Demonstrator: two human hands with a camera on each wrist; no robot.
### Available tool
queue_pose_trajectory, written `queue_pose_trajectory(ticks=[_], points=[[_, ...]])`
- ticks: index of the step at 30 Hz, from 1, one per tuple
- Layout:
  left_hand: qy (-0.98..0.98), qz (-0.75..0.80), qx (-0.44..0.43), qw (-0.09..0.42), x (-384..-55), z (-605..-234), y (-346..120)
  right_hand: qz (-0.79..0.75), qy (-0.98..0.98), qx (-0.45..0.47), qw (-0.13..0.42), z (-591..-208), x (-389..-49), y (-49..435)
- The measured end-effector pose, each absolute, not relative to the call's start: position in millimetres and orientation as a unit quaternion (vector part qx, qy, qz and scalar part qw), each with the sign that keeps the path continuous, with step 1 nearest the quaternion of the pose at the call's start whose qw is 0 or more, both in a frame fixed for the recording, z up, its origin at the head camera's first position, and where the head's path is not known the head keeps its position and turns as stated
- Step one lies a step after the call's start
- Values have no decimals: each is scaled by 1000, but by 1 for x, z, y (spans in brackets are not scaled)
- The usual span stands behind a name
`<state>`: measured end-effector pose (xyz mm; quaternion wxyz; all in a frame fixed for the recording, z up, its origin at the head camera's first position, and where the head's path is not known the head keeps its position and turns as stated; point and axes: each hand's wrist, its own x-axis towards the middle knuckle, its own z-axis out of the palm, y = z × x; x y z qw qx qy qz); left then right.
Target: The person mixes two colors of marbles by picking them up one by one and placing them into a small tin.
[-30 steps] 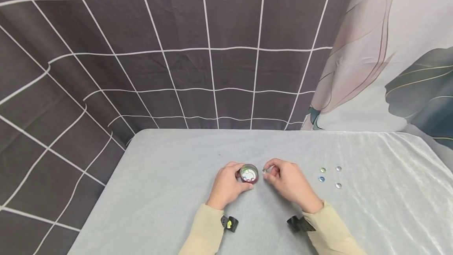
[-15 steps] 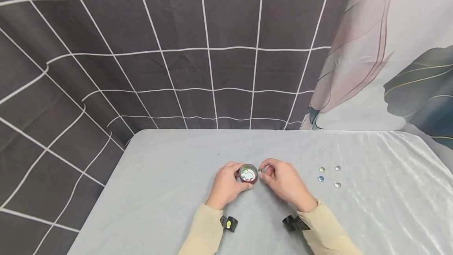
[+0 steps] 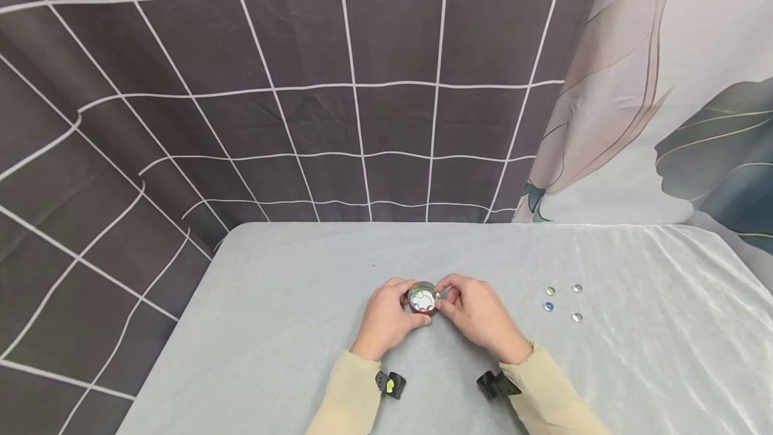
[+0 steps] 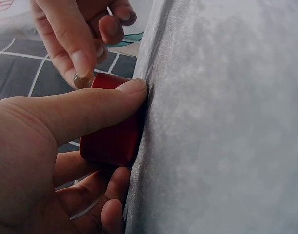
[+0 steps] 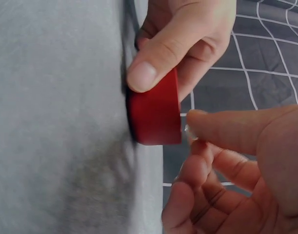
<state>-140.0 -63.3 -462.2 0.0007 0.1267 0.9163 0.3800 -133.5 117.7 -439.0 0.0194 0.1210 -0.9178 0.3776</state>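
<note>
A small round red cup (image 3: 426,312) stands on the cloth-covered table. My left hand (image 3: 386,319) grips it from the left, the thumb along its near side in the left wrist view. Inside the cup lie several shiny pieces, green, blue and reddish among them, around a pale bottom. At the cup's right rim, my right hand (image 3: 480,314) pinches a small clear glass gem (image 4: 82,80) between thumb and forefinger. The right wrist view shows this gem (image 5: 188,132) just over the opening of the cup (image 5: 156,114), partly hidden by the fingertips.
Right of the hands, several flat glass gems lie apart: a green one (image 3: 550,291), a blue one (image 3: 548,307) and clear ones (image 3: 577,317). A dark gridded curtain (image 3: 398,119) hangs behind the pale grey table (image 3: 290,327).
My right hand has moved left with the clear gem, from beside the cup to its rim. The left hand keeps its grip on the cup in the same place.
</note>
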Motion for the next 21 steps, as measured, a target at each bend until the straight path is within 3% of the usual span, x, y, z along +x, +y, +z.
queue_pose_trajectory(ticks=[21], points=[[915,382,126,0,-137,-462,-64,390,-913,118,11,-448,-135,118]])
